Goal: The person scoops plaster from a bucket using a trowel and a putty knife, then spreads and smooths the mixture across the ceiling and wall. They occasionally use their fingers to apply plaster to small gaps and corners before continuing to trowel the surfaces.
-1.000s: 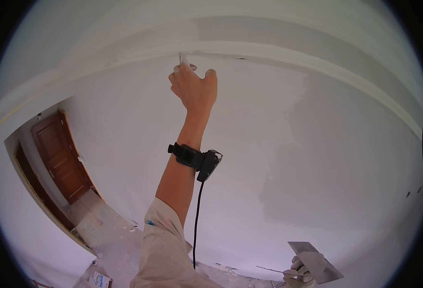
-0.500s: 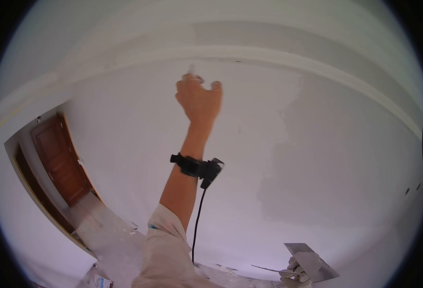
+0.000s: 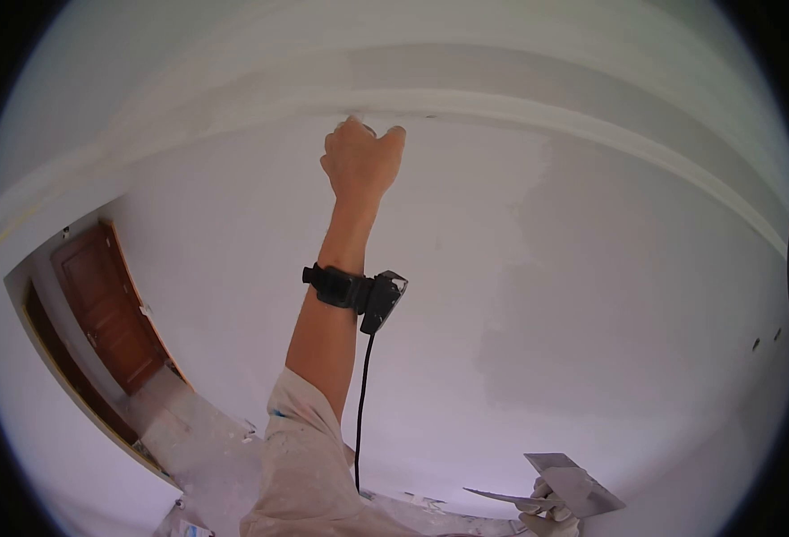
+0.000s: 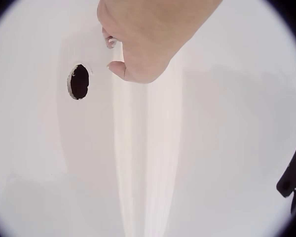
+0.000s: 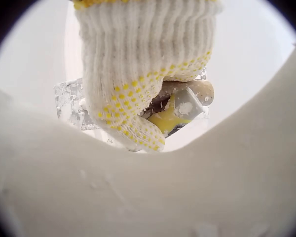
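Note:
My bare left hand (image 3: 359, 161) is raised to the seam where the white wall (image 3: 466, 286) meets the ceiling moulding (image 3: 466, 100). Its fingers bend away, their ends hidden in the head view, and the thumb stands apart. White smears mark the thumb tip (image 4: 114, 68) in the left wrist view. My right hand (image 5: 130, 98), in a white knitted glove with yellow dots, hangs low at right. It grips a wooden trowel handle (image 5: 202, 91) together with a yellow and grey handle (image 5: 170, 117). A flat plastering trowel (image 3: 596, 494) and a thin blade (image 3: 502, 495) show around this hand.
A dark oval hole (image 4: 79, 82) breaks the surface beside my left hand. A black camera (image 3: 381, 302) and its cable (image 3: 362, 412) hang from the left forearm. A brown door (image 3: 108, 304) stands at left above a dusty floor (image 3: 202, 438).
My left hand dipped slightly from the seam, then rose back to it. The whitish tip that extended past its fingers is now hidden. The right hand keeps its grip, shifting slightly left in view.

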{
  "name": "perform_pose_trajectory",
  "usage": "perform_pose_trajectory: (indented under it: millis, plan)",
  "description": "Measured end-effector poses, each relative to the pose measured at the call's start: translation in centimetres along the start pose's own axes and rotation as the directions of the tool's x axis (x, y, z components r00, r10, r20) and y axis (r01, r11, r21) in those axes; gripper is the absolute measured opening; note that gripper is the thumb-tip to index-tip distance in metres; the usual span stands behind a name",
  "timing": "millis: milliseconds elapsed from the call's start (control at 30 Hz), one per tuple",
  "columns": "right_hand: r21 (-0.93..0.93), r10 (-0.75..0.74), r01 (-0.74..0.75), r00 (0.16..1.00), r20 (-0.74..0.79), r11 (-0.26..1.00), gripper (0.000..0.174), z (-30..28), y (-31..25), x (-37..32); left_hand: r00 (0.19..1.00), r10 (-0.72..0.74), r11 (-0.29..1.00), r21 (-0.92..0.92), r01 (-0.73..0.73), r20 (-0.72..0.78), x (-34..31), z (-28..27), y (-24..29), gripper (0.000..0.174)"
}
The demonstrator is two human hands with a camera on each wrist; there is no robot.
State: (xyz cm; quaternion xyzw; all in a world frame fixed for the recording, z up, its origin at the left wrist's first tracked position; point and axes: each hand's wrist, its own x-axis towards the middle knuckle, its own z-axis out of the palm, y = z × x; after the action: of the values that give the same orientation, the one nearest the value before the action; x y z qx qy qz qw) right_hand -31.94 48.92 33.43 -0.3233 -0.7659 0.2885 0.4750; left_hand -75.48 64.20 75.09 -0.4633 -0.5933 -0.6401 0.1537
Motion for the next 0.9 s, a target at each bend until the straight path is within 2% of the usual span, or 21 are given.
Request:
perform_pose_trajectory:
  millis: [67, 133, 167, 233, 267, 300, 333, 400, 433, 500, 533, 600, 633, 700, 733, 833, 867, 900]
  plan:
    - [0.021, 0.001, -0.001, 1.0, 0.0, 1.0, 0.062, 0.1, -0.1, 0.2, 0.999, 0.038, 0.999, 0.0, -0.038, 0.021, -1.0, 0.0, 1.1, 0.051]
    - [0.031, 0.01, -0.01, 1.0, -0.003, 0.999, 0.065, 0.1, -0.5, 0.7, 0.955, 0.116, 0.993, -0.055, -0.105, 0.272, -2.2, -0.2, 2.4, 0.049]
    - [0.091, 0.048, -0.044, 0.998, -0.042, 0.995, 0.065, 0.2, -0.7, 1.0, 0.953, 0.12, 0.993, -0.057, -0.108, 0.278, -2.6, 0.4, 2.4, 0.049]
    - [0.155, 0.098, -0.084, 0.991, -0.089, 0.984, 0.066, 0.4, -2.0, 1.3, 0.943, 0.292, 0.947, -0.182, -0.263, 0.157, -3.5, 1.7, 2.0, 0.046]
    - [0.166, 0.098, -0.077, 0.988, -0.121, 0.983, 0.056, 0.5, -3.0, 1.6, 0.939, 0.3, 0.945, -0.189, -0.268, 0.167, -3.6, 1.9, 1.9, 0.046]
    - [0.174, 0.099, -0.071, 0.983, -0.156, 0.982, 0.047, 0.5, -4.1, 2.0, 0.934, 0.312, 0.889, -0.401, -0.222, 0.174, -3.8, 2.3, 1.9, 0.046]
    - [0.174, 0.111, -0.08, 0.978, -0.176, 0.981, 0.047, 0.7, -4.9, 2.4, 0.928, 0.325, 0.788, -0.596, -0.158, 0.183, -4.4, 2.7, 1.8, 0.047]
    - [0.162, 0.322, -0.29, 0.916, -0.24, 0.943, 0.039, 0.7, -7.4, 2.8, 0.888, 0.389, 0.597, -0.801, -0.042, 0.243, -5.5, 2.9, 1.6, 0.048]
    - [0.166, 0.349, -0.311, 0.885, -0.308, 0.936, 0.039, 0.3, -8.0, 2.7, 0.872, 0.401, 0.569, -0.822, 0.002, 0.28, -6.3, 3.0, 2.0, 0.05]
    - [0.173, 0.288, -0.259, 0.942, -0.174, 0.95, 0.048, -0.3, -8.3, 3.2, 0.818, 0.431, 0.521, -0.845, 0.119, 0.381, -7.3, 2.9, 3.0, 0.053]
    - [0.182, 0.315, -0.276, 0.917, -0.244, 0.944, 0.048, -0.4, -8.4, 3.3, 0.781, 0.444, 0.509, -0.841, 0.184, 0.439, -7.7, 2.8, 3.5, 0.055]
    - [0.193, 0.22, -0.185, 0.96, -0.176, 0.964, 0.03, -1.0, -9.4, 3.7, 0.737, 0.452, 0.497, -0.828, 0.259, 0.502, -8.4, 2.8, 5.4, 0.065]
    - [0.031, 0.249, -0.247, 0.957, -0.149, 0.969, 0.039, -1.9, -11.5, 4.3, 0.701, 0.493, 0.478, -0.833, 0.278, 0.516, -8.6, 3.0, 6.1, 0.065]
    - [0.071, 0.215, -0.204, 0.955, -0.207, 0.976, 0.041, -2.4, -14.4, 5.5, 0.665, 0.519, 0.393, -0.841, 0.372, 0.537, -7.0, 2.1, 7.7, 0.071]
    - [0.107, 0.159, -0.138, 0.963, -0.219, 0.985, 0.042, -2.2, -14.6, 5.4, 0.646, 0.544, 0.386, -0.843, 0.375, 0.536, -7.1, 2.2, 8.2, 0.071]
    - [0.091, 0.095, -0.073, 0.958, -0.272, 0.993, 0.042, -1.7, -14.9, 4.8, 0.651, 0.611, 0.32, -0.893, 0.317, 0.451, -7.2, 2.3, 9.4, 0.07]
    - [0.089, 0.076, -0.054, 0.96, -0.27, 0.995, 0.042, -0.4, -15.0, 4.1, 0.673, 0.629, 0.322, -0.918, 0.23, 0.389, -7.5, 1.6, 9.8, 0.074]
    - [0.105, 0.119, -0.092, 0.95, -0.29, 0.99, 0.043, -0.3, -15.8, 3.1, 0.692, 0.647, 0.319, -0.938, 0.135, 0.32, -7.6, 0.8, 11.6, 0.079]
